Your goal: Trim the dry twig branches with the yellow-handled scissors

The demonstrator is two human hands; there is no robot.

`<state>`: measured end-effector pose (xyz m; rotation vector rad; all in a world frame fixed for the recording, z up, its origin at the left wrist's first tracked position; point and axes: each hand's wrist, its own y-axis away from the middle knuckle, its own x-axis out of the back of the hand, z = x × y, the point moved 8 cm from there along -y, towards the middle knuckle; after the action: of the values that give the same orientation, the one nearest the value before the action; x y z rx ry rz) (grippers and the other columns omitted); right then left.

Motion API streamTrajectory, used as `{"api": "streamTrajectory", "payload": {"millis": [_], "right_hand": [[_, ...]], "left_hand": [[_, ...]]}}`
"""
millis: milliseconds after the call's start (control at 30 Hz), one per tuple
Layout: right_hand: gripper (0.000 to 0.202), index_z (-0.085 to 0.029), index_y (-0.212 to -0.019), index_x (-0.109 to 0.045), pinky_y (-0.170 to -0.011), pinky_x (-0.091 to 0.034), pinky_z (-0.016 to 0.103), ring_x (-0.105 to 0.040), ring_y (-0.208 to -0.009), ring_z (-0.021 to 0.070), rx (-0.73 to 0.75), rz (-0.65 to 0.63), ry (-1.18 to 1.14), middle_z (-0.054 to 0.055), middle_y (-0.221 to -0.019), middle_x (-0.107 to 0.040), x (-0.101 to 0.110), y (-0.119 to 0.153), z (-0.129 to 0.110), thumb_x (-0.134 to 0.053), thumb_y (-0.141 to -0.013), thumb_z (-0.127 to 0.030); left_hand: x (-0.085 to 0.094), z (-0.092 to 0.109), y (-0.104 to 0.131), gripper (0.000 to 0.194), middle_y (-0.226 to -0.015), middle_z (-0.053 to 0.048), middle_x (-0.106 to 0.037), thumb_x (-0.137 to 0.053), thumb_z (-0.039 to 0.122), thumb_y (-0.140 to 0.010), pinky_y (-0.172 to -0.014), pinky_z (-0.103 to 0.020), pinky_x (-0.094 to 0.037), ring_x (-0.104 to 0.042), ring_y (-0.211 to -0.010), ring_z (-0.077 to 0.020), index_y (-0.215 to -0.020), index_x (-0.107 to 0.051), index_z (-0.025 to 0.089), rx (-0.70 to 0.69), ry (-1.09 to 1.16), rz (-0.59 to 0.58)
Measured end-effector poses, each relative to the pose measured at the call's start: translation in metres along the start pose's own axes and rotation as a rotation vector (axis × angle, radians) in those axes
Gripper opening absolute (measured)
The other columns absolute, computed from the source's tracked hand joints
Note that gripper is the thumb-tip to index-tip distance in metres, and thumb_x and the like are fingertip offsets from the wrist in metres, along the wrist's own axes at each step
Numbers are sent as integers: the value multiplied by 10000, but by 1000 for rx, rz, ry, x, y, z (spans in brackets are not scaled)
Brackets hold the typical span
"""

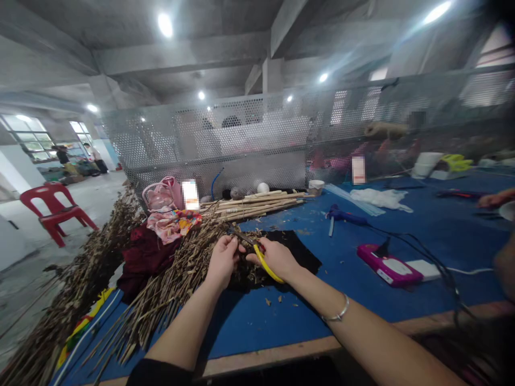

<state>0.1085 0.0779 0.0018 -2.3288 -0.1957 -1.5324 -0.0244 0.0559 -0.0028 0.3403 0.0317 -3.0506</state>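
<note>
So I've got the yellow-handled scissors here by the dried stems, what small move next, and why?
Probably ease your left hand back slightly before any cut: the yellow-handled scissors in your right hand point close past its fingers, beside the dried stems.

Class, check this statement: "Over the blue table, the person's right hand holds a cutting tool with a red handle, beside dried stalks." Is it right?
Not quite: the head view shows a yellow handle, not red. The right hand does hold the cutting tool over the blue table, beside dried stalks.
</note>
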Motion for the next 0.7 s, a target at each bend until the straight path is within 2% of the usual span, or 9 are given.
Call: {"api": "streamTrajectory", "payload": {"millis": [133, 433, 567, 700], "right_hand": [[499, -205, -769, -512, -490, -254, 227, -573, -644, 171, 4, -22, -14, 26, -703, -607, -3, -1, 2, -419, -700, -690], [514, -205, -807, -538, -522, -290, 232, -587, -695, 191, -32, -46, -11, 45, -739, -621, -1, -1, 2, -434, -688, -694], [548, -200, -882, -525, -566, -316, 244, -592, -742, 206, -51, -22, 22, 53, -772, -627, 4, 0, 2, -455, -667, -700], [534, -195, -851, -528, -549, -309, 241, -600, -734, 208, -49, -42, 11, 52, -761, -627, 3, 1, 2, -448, -678, -694]], "left_hand": [[4, -4, -2, 286, -593, 57, -532, -548, 423, -701, -304, -121, -118, -274, -324, -9, -720, -380, 194, 15, -23, 38], [8, -6, -7, 245, -583, 55, -542, -532, 398, -723, -312, -127, -149, -267, -324, -14, -745, -402, 193, -41, -52, 41], [7, -5, -8, 237, -569, 48, -552, -540, 384, -722, -343, -135, -198, -286, -333, -13, -740, -429, 176, -82, -106, 30], [10, -4, -9, 226, -549, 53, -550, -539, 377, -720, -378, -150, -240, -295, -336, -19, -730, -446, 172, -106, -161, 53]]}}
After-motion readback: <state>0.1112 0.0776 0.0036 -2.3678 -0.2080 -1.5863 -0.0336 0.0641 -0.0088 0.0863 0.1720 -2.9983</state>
